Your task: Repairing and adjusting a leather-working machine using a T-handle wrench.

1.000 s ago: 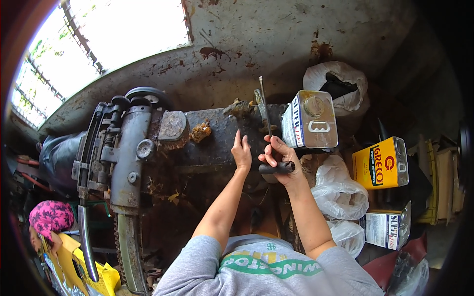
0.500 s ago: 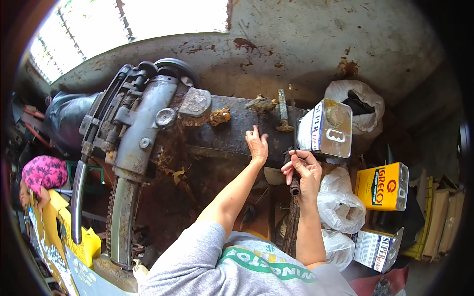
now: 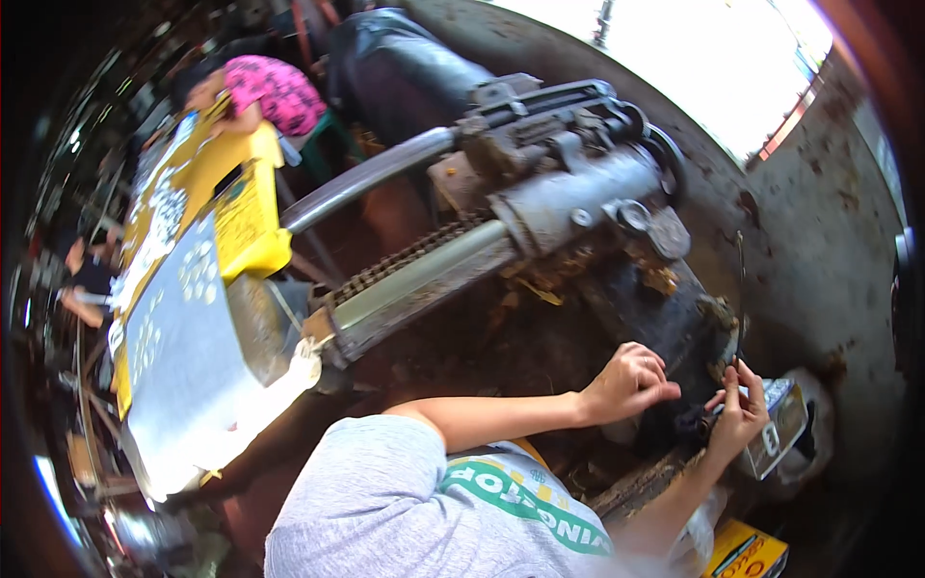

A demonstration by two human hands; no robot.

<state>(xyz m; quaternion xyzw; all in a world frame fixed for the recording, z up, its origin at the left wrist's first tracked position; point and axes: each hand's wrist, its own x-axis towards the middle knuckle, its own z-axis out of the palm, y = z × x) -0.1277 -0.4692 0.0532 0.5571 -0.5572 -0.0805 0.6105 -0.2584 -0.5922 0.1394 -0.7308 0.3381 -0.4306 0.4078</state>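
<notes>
My right hand (image 3: 740,416) pinches a thin dark rod (image 3: 739,289) that stands up from its fingertips, beside a rusty block on the dark bench. My left hand (image 3: 631,385) is raised near the bench's front edge. Its fingers are loosely bent, its thumb points out to the right, and nothing shows in it. Behind it runs the dark metal bench top (image 3: 626,299), bearing rusty lumps (image 3: 718,323). To the left stands a big grey machine (image 3: 578,188) with a cylinder, a wheel and a long greenish column (image 3: 424,279).
A rectangular metal can (image 3: 782,433) stands beyond my right hand, and a yellow can (image 3: 747,554) below it. Left is a table with yellow covering (image 3: 252,217) and a grey sheet (image 3: 183,337) holding small pale pieces. A person in a pink patterned top (image 3: 275,94) leans there; another person's arm shows farther left.
The view has swung left, bringing the table and people in. My left hand's spread fingers have bent inward. My right hand still pinches the thin rod.
</notes>
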